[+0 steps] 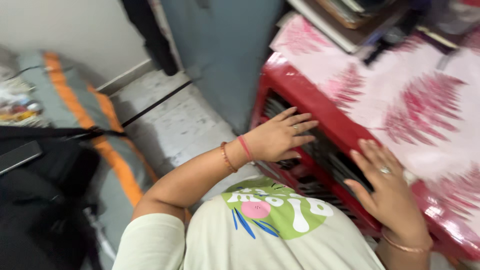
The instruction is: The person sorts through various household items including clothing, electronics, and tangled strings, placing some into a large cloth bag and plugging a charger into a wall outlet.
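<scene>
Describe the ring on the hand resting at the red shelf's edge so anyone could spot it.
Start at the glossy red plastic shelf unit under the pink leaf-patterned cloth. The right hand lies flat on its front edge. Its silver ring has a raised top, unlike the left hand's plainer band.

Books on table, mattress left

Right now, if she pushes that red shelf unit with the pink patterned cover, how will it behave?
The red shelf unit probably slides stiffly rather than flexing. It looks heavy: items fill its slots and books sit on top. The pink patterned cover may slip or bunch.
</scene>
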